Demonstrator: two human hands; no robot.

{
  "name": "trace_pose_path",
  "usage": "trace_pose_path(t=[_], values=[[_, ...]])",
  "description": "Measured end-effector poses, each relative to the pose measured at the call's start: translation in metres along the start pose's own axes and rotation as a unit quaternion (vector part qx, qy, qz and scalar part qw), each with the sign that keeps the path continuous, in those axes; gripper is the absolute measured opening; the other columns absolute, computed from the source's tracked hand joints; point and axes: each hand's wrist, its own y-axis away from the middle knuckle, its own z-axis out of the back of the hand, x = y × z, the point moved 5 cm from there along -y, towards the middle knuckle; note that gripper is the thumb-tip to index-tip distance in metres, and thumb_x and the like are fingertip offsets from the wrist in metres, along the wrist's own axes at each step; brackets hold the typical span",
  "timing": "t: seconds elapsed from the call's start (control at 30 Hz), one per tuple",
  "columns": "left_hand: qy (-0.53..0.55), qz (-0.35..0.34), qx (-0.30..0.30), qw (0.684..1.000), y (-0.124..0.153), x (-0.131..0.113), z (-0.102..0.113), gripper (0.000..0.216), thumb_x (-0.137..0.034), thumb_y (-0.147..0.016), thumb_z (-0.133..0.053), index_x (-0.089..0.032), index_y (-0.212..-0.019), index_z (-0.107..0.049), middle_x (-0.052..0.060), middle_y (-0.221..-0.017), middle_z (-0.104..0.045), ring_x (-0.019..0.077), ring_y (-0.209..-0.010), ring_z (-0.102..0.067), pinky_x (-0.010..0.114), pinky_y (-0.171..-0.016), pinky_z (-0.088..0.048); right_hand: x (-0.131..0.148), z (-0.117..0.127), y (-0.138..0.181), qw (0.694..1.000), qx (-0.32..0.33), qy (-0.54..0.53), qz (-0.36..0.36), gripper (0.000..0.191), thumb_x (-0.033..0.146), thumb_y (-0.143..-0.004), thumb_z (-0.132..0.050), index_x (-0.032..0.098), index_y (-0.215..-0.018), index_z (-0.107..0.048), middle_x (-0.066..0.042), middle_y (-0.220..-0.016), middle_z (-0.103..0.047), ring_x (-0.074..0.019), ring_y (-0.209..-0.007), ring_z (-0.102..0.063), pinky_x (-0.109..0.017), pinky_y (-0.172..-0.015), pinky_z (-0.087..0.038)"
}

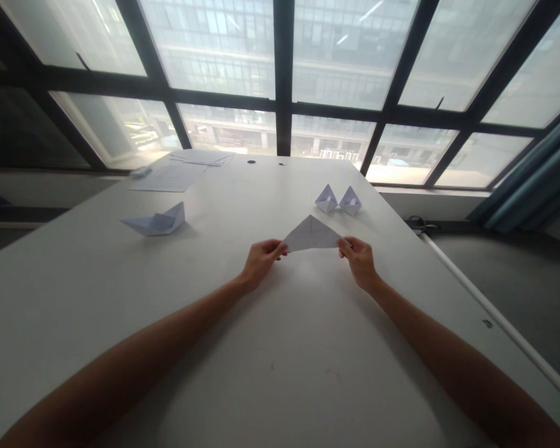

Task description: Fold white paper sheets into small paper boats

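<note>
Forearms reach in from the bottom edge over the white table. The left hand and right hand each pinch one base corner of a folded white paper triangle between thumb and fingertips, and this opposite-corner hold looks meant to keep it taut and level, mid-table, apex pointing away; can't tell if it touches the top. Triangle is flat and crisp-edged with a faint centre crease; just beyond it sits a pair of small folded paper shapes, paper boat off left, loose sheets at the far edge.
</note>
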Motion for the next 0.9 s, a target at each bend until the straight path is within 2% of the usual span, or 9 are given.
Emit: trace_pose_path(t=[0.13,0.23,0.3,0.37,0.43,0.5,0.57,0.7,0.9], values=[[-0.033,-0.013,0.004,0.999,-0.003,0.004,0.002,0.038,-0.05,-0.087,-0.061,-0.014,-0.084,-0.072,0.003,-0.078,-0.067,0.015,-0.073,-0.058,0.026,-0.07,-0.044,-0.008,-0.001,0.002,0.995,0.009,-0.069,-0.072,0.025,0.041,-0.075,-0.076,0.018,-0.069,-0.069,0.003,-0.056,-0.053,-0.0105,-0.054,-0.044,-0.026,-0.053,-0.035],[-0.054,-0.01,-0.004,0.998,-0.004,0.009,0.002,0.037,-0.046,-0.089,-0.058,-0.013,-0.1,-0.071,0.003,-0.079,-0.067,0.0167,-0.074,-0.06,0.027,-0.071,-0.045,-0.01,-0.004,0.004,0.987,0.017,-0.107,-0.121,0.025,0.039,-0.07,-0.079,0.017,-0.065,-0.068,0.002,-0.057,-0.054,-0.0096,-0.054,-0.044,-0.025,-0.052,-0.034],[-0.12,-0.012,-0.01,0.993,-0.004,0.01,0.001,0.038,-0.044,-0.091,-0.056,-0.014,-0.11,-0.069,0.005,-0.082,-0.068,0.0188,-0.077,-0.061,0.03,-0.074,-0.048,-0.01,-0.007,0.007,0.98,0.019,-0.119,-0.158,0.025,0.038,-0.068,-0.08,0.017,-0.065,-0.068,0.002,-0.058,-0.055,-0.0094,-0.055,-0.046,-0.023,-0.052,-0.035],[-0.241,-0.057,-0.038,0.968,0.0,0.003,0.001,0.038,-0.041,-0.093,-0.054,-0.015,-0.116,-0.067,0.009,-0.097,-0.068,0.023,-0.09,-0.062,0.037,-0.085,-0.048,-0.009,-0.009,0.011,0.974,0.012,-0.115,-0.195,0.025,0.037,-0.066,-0.081,0.016,-0.065,-0.067,0.002,-0.06,-0.055,-0.0099,-0.058,-0.049,-0.022,-0.05,-0.035],[-0.356,-0.141,-0.057,0.922,0.008,-0.011,-0.004,0.044,-0.042,-0.094,-0.054,-0.016,-0.129,-0.061,0.014,-0.121,-0.061,0.0281,-0.111,-0.055,0.045,-0.1,-0.043,-0.008,-0.013,0.016,0.969,0.008,-0.103,-0.224,0.025,0.036,-0.064,-0.081,0.015,-0.065,-0.066,0.001,-0.059,-0.056,-0.0105,-0.058,-0.052,-0.021,-0.048,-0.034],[-0.418,-0.218,-0.027,0.882,0.016,-0.023,-0.013,0.061,-0.047,-0.092,-0.058,-0.016,-0.143,-0.047,0.016,-0.134,-0.052,0.0312,-0.123,-0.046,0.048,-0.108,-0.037,-0.006,-0.019,0.021,0.964,0.012,-0.099,-0.245,0.025,0.034,-0.063,-0.08,0.015,-0.065,-0.065,0.001,-0.056,-0.056,-0.0107,-0.055,-0.053,-0.021,-0.047,-0.034],[-0.443,-0.252,0.031,0.86,0.022,-0.028,-0.023,0.077,-0.054,-0.086,-0.064,-0.015,-0.148,-0.039,0.017,-0.139,-0.049,0.0323,-0.126,-0.044,0.047,-0.11,-0.037,-0.005,-0.027,0.026,0.96,0.021,-0.103,-0.261,0.025,0.033,-0.062,-0.08,0.014,-0.064,-0.064,0.0,-0.055,-0.057,-0.0105,-0.053,-0.054,-0.021,-0.046,-0.035],[-0.455,-0.22,0.079,0.859,0.022,-0.021,-0.029,0.075,-0.056,-0.09,-0.059,-0.015,-0.149,-0.037,0.016,-0.141,-0.05,0.0317,-0.124,-0.048,0.045,-0.106,-0.042,-0.002,-0.039,0.034,0.959,0.035,-0.107,-0.259,0.027,0.036,-0.065,-0.079,0.014,-0.067,-0.064,0.0,-0.056,-0.058,-0.0106,-0.053,-0.055,-0.02,-0.046,-0.037],[-0.423,-0.186,0.108,0.88,0.017,-0.009,-0.028,0.068,-0.055,-0.093,-0.053,-0.012,-0.145,-0.043,0.018,-0.14,-0.053,0.0307,-0.126,-0.049,0.045,-0.107,-0.04,0.004,-0.041,0.033,0.978,0.042,-0.066,-0.191,0.039,0.052,-0.073,-0.076,0.014,-0.08,-0.067,-0.002,-0.067,-0.061,-0.013,-0.058,-0.058,-0.022,-0.046,-0.043]])
